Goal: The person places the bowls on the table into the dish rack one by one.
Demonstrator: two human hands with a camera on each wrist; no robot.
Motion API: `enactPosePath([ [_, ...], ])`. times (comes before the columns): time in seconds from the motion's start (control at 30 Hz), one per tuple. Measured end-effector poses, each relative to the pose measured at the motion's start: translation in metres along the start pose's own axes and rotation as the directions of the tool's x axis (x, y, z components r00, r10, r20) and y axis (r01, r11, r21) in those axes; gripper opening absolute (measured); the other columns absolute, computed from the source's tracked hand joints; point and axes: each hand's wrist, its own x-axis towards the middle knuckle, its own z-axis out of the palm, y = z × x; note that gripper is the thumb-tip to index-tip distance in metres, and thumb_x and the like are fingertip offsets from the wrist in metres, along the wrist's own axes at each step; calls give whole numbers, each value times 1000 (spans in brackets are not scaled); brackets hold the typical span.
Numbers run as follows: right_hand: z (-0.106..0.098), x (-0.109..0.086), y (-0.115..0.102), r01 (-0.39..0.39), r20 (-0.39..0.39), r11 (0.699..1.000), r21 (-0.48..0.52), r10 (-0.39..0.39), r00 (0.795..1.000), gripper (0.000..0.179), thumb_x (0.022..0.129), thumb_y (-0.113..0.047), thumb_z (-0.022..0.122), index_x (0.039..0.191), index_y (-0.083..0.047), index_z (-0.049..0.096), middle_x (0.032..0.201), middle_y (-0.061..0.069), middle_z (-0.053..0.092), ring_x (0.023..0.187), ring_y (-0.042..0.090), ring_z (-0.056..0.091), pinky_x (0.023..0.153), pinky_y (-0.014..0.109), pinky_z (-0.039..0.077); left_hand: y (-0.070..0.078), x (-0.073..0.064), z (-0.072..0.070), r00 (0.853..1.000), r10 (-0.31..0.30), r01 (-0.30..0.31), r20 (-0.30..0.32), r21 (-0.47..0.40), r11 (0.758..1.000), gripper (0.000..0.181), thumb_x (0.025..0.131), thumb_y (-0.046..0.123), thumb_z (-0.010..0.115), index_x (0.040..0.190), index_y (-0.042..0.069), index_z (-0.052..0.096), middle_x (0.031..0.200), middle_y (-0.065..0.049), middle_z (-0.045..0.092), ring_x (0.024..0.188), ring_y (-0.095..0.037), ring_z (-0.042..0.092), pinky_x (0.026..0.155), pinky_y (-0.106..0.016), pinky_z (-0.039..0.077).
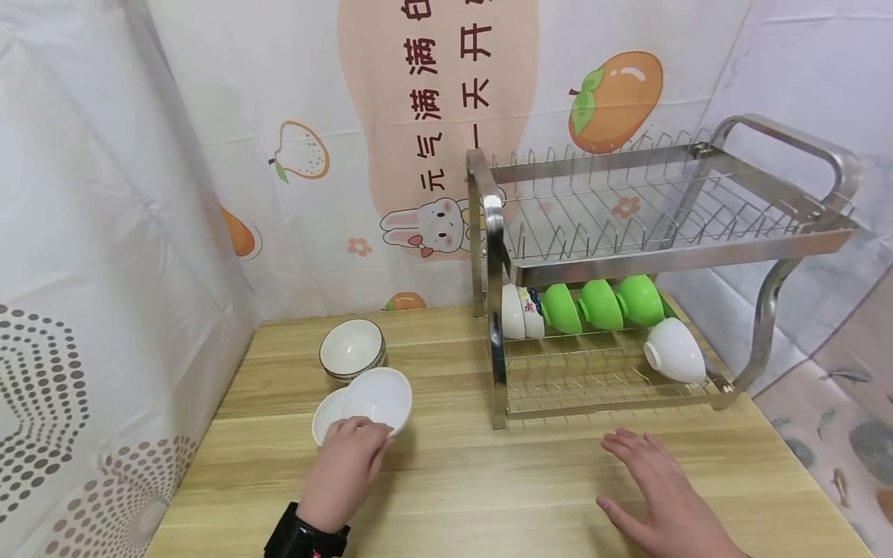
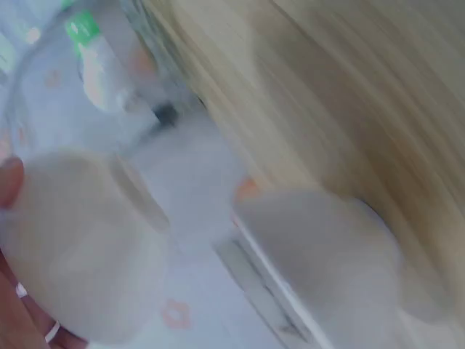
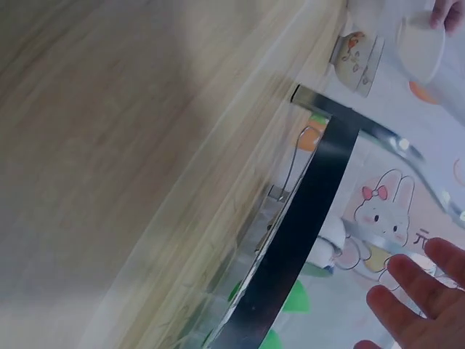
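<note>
With its fingers at the near rim, my left hand [image 1: 346, 465] holds a white bowl [image 1: 382, 394], tilted and raised over the table. In the left wrist view this bowl [image 2: 87, 247] looks blurred, with fingertips at its edge. Another white bowl [image 1: 326, 417] stands just behind and left, partly covered by the held one. Beyond them is a stack of dark-rimmed bowls [image 1: 352, 347]. My right hand [image 1: 659, 496] hovers in front of the dish rack with fingers spread and nothing in them; its fingers [image 3: 407, 273] also show in the right wrist view.
A two-tier metal dish rack [image 1: 670, 260] stands at the right. Its lower tier carries several green bowls [image 1: 600, 304], white bowls [image 1: 512, 312] at the left and a tilted white bowl [image 1: 677, 350] at the right. A printed curtain [image 1: 293, 232] hangs behind the wooden table [image 1: 460, 480].
</note>
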Motion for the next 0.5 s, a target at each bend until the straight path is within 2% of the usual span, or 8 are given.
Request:
enactPosePath([
  [0.07, 0, 2, -3, 24, 14, 999, 21, -25, 1000, 66, 84, -47, 68, 124, 4, 56, 124, 15, 57, 127, 25, 37, 116, 23, 2, 12, 3, 0, 995, 96, -96, 3, -29, 995, 8, 82, 19, 73, 88, 15, 70, 86, 6, 72, 88, -17, 58, 78, -40, 44],
  [0.13, 0, 5, -7, 54, 27, 998, 37, -55, 998, 67, 88, -53, 62, 123, 4, 57, 124, 16, 56, 125, 27, 39, 117, 24, 3, 25, 6, 2, 983, 181, -180, 15, -48, 982, 7, 83, 21, 72, 88, 16, 69, 86, 8, 72, 89, -16, 58, 79, -38, 45],
  [0.23, 0, 9, -14, 111, 39, 993, 51, -113, 993, 67, 88, -56, 60, 123, 2, 59, 125, 14, 56, 123, 29, 41, 117, 27, 5, 45, 12, 6, 953, 294, -289, 69, -74, 954, 5, 86, 23, 68, 89, 19, 69, 85, 12, 69, 88, -12, 56, 80, -34, 44],
  [0.33, 2, 13, -21, 215, 8, 975, 55, -216, 976, 65, 86, -53, 63, 121, 2, 60, 125, 14, 57, 119, 32, 44, 118, 32, 8, 64, 16, 12, 906, 400, -390, 136, -95, 916, 4, 88, 27, 68, 87, 23, 67, 84, 16, 67, 86, -8, 54, 81, -29, 43],
  [0.5, 7, 20, -32, 375, -29, 925, 53, -374, 927, 60, 86, -50, 63, 118, 0, 62, 123, 14, 59, 117, 33, 47, 117, 35, 13, 91, 19, 22, 814, 548, -541, 193, -94, 836, 6, 86, 30, 71, 89, 28, 68, 86, 20, 65, 82, -4, 51, 80, -24, 41],
])
